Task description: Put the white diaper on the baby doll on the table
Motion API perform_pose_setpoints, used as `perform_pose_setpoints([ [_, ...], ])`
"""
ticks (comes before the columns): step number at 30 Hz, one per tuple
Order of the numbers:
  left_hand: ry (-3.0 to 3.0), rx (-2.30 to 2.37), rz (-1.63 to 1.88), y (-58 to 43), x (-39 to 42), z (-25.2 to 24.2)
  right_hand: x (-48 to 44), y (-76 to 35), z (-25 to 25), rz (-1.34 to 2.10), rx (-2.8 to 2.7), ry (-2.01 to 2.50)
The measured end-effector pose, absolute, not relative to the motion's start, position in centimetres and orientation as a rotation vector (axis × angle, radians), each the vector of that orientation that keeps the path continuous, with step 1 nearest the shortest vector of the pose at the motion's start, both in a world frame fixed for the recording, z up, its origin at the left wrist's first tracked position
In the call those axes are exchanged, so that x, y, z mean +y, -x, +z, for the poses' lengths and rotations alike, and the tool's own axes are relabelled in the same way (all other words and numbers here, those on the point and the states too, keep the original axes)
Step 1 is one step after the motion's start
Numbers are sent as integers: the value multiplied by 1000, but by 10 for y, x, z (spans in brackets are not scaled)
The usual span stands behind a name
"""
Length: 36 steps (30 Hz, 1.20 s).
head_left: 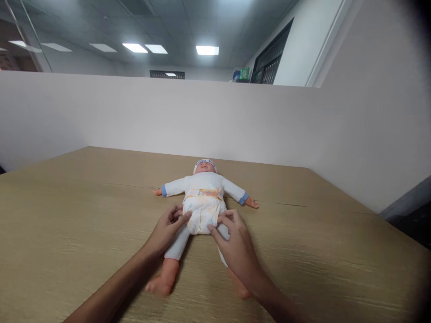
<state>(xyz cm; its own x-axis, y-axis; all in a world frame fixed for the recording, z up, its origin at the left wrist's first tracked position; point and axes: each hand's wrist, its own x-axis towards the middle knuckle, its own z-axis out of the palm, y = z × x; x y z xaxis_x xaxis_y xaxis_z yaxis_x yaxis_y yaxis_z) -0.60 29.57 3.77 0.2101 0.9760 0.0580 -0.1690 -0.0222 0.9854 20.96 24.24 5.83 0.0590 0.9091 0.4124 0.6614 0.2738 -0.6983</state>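
A baby doll (193,183) in a white suit with blue cuffs and a white cap lies on its back, arms spread and feet toward me. Around its hips sits a white diaper (202,217) with an orange and blue print at the waist. My left hand (169,228) is at the diaper's left side, fingers curled and thumb on its edge. On the other side, my right hand (235,235) pinches the diaper's edge by the leg opening between thumb and fingers. That hand and forearm partly cover the doll's leg on the right.
The doll rests on a wide wood-toned table (101,215) with seams across its far part. A white partition wall (151,116) rises behind the far edge. Beyond it are ceiling lights and a green package (244,73).
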Motion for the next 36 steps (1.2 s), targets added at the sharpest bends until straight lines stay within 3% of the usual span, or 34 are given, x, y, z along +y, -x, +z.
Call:
perform_pose_setpoints([
  [9, -1761, 1299, 1233, 30, 304, 35, 231, -242, 72, 554, -1761, 1577],
  [14, -2047, 1469, 1323, 57, 357, 49, 269, -292, 80, 216, -1766, 1565],
  [17, -2093, 1658, 1141, 60, 401, 54, 323, -313, 83, 88, -1842, 1652],
  [22, -1962, 1670, 829, 47, 437, 53, 378, -316, 80, 275, -1942, 1766],
  [30, -1823, 1517, 798, 23, 393, 60, 349, -273, 82, 429, -1798, 1747],
  [36, -1616, 1485, 979, 30, 282, 95, 281, -278, 130, 615, -1760, 1542],
])
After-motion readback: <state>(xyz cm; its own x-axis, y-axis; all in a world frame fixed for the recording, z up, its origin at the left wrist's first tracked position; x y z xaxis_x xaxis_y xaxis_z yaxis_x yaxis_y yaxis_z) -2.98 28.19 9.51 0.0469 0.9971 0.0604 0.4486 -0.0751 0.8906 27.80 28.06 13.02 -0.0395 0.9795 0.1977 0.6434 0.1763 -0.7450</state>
